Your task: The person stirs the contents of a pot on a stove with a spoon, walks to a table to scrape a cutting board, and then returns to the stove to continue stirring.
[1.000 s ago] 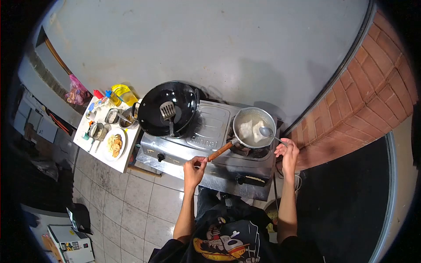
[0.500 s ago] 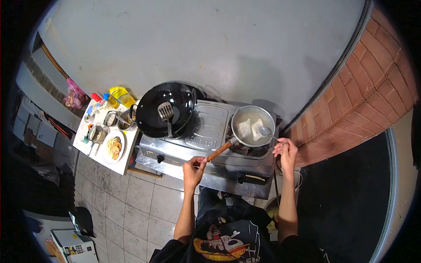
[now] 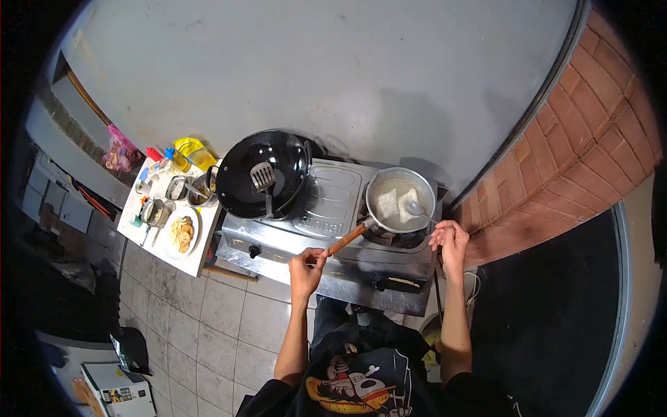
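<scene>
On the right burner of the stove (image 3: 333,274) stands a saucepan (image 3: 370,189) with pale liquid and white dumpling-like pieces (image 3: 388,206). My left hand (image 3: 306,270) is closed around the end of its wooden handle (image 3: 347,239). A metal spoon (image 3: 415,208) dips into the pan, its bowl against the right-hand white piece. The spoon's handle runs out over the pan's rim into the fingers of my right hand (image 3: 450,241), which are closed on its end.
A black wok (image 3: 236,167) with a slotted turner (image 3: 263,178) sits at the left of the stove. Farther left, a white table (image 3: 196,263) carries a plate of fried food (image 3: 182,235), small bowls, bottles and a yellow pouch (image 3: 194,152). A brick wall (image 3: 556,153) rises on the right.
The spoon and my right hand have shifted slightly left and the white pieces have moved a little in the liquid. My left hand stays on the handle.
</scene>
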Demonstrator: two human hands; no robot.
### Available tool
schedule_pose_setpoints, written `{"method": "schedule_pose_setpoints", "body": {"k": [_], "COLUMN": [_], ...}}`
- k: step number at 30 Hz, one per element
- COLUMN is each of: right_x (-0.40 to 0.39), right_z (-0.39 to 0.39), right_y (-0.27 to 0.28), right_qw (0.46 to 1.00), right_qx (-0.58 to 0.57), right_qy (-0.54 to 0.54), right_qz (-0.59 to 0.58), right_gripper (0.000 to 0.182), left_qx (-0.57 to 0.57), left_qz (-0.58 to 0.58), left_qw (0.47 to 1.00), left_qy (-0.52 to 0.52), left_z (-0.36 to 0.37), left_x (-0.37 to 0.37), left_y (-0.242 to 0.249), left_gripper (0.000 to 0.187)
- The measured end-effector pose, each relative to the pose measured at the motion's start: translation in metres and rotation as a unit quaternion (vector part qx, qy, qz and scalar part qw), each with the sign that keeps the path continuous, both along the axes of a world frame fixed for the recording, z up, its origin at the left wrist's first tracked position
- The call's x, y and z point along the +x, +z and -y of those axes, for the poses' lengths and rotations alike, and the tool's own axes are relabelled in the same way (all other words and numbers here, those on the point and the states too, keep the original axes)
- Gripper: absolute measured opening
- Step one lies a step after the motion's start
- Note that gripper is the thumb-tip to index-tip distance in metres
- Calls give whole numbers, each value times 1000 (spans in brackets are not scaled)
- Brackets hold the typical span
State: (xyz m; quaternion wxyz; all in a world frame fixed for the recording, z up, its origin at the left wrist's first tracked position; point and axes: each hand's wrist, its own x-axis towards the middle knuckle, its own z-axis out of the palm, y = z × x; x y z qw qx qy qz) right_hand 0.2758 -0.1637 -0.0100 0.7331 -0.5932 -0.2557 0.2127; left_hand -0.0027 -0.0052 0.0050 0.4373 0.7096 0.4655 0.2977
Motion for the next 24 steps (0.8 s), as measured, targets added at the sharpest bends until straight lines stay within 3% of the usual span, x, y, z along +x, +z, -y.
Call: {"method": "schedule_pose_setpoints", "body": {"k": [3,6,12,18,21,24], "right_x": [-1,-2,-1,-7,-6,-1], "right_z": [-3,-3,-8,-23,-29,-30], "right_y": [1,3,9,9,6,-1], "right_qw": [1000,1000,1000,999,994,994], "right_qx": [-6,-9,7,-5,4,-19], "right_qy": [-1,1,-18,29,39,51], "right_qz": [-4,-1,-20,-24,-101,-96], "right_gripper": [24,24,27,25,26,21], "left_qx": [56,4,4,12,7,8], "left_qz": [2,9,-18,3,15,6], "left_qw": [998,1000,999,1000,999,999], "left_qy": [-4,3,29,26,31,44], "left_z": [-1,2,6,3,4,8], "left_x": [0,1,5,3,3,3], "left_y": [-7,-2,4,-10,-11,-9], "left_gripper": [20,20,18,18,18,19]}}
